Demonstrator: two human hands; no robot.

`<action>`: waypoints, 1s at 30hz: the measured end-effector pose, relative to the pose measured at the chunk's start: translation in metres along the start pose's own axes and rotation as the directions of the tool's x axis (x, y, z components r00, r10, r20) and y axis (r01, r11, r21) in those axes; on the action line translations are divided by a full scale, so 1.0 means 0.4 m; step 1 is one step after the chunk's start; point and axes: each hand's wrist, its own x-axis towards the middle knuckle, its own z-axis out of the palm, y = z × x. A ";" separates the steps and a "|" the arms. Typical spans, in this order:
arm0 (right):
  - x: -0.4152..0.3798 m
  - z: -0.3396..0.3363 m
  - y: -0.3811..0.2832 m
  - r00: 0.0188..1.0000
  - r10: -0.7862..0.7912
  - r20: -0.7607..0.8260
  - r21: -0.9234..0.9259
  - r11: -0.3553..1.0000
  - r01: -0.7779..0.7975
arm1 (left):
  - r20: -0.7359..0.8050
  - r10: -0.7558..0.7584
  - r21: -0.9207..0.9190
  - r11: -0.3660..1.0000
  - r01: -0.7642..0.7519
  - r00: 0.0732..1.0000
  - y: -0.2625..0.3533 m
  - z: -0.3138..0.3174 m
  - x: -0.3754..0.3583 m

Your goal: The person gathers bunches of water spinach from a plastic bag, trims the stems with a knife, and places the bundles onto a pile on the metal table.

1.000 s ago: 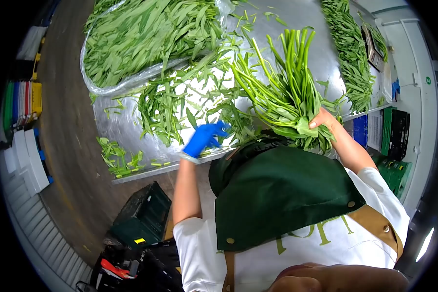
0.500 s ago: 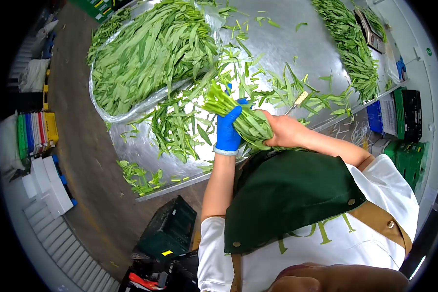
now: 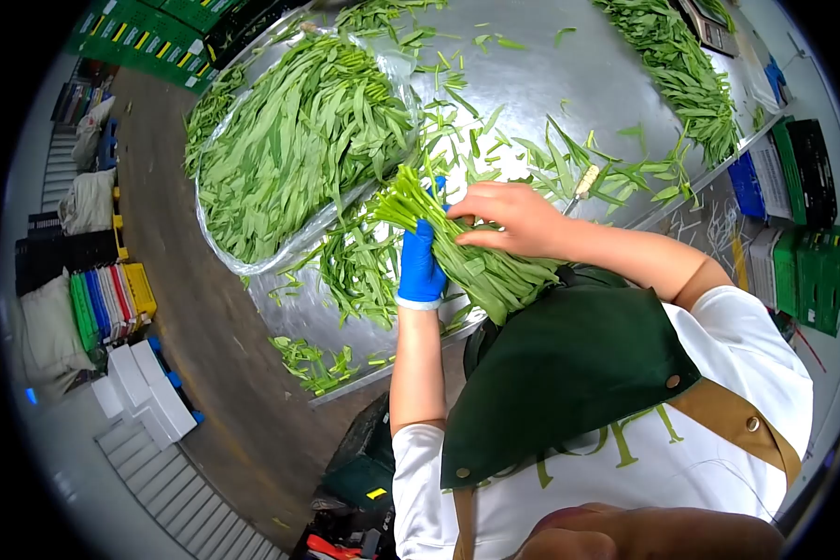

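Observation:
My left hand (image 3: 422,266), in a blue glove, is wrapped round a bunch of leafy green stems (image 3: 490,271). The cut stem ends point up and left; the leaves hang down toward the dark green apron. My bare right hand (image 3: 504,219) lies over the upper side of the bunch, its fingers bent against the stems near the glove. Just beyond the right wrist a knife with a pale handle (image 3: 586,180) lies among loose leaves. A large pile of the same greens (image 3: 299,149) sits in a clear plastic bag on the left.
The metal table (image 3: 532,84) carries scattered leaves and stem pieces. Another row of greens (image 3: 672,79) lies at the right beside a scale (image 3: 705,28). Green crates (image 3: 149,37) stand at the upper left, a dark crate (image 3: 359,457) below the table edge, more crates (image 3: 817,275) at right.
My right hand has moved from the leafy part up to the stems near the glove. The bunch's leaves now spread lower right. The whole view has shifted slightly.

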 end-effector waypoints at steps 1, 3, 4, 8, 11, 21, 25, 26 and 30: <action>0.003 0.017 0.005 0.999 0.027 0.018 -0.053 0.998 -0.026 | -0.008 -0.069 -0.080 0.994 0.069 0.998 -0.019 -0.016 -0.001; 0.008 0.034 0.019 0.999 0.047 -0.004 -0.144 0.988 -0.047 | -0.082 -0.103 -0.056 0.994 0.098 0.991 -0.042 -0.023 0.015; 0.011 0.039 0.027 0.998 0.055 -0.010 -0.189 0.980 -0.056 | -0.075 -0.108 -0.081 0.991 0.102 0.991 -0.044 -0.018 0.018; 0.022 0.055 0.049 0.982 0.189 0.013 -0.116 0.976 -0.187 | -0.046 -0.128 -0.086 0.989 0.124 0.991 -0.032 -0.004 0.012; 0.035 0.040 0.054 0.927 0.356 0.114 0.065 0.929 -0.365 | -0.077 -0.133 -0.098 0.987 0.125 0.988 -0.036 -0.027 0.013; 0.028 0.048 0.075 0.899 0.400 0.179 0.284 0.853 -0.437 | -0.052 -0.043 0.014 0.999 0.044 0.998 -0.017 -0.015 0.023; 0.033 0.048 0.092 0.844 0.450 0.291 0.526 0.662 -0.534 | -0.076 -0.055 0.117 0.991 0.064 0.996 -0.002 -0.017 0.031; 0.035 0.028 0.098 0.762 0.474 0.441 0.640 0.429 -0.638 | -0.069 -0.056 0.143 0.988 0.065 0.996 0.004 -0.017 0.032; 0.056 -0.077 0.110 0.897 0.358 0.259 0.962 -0.013 -0.273 | -0.230 0.020 0.336 0.940 0.060 0.973 0.039 -0.012 0.035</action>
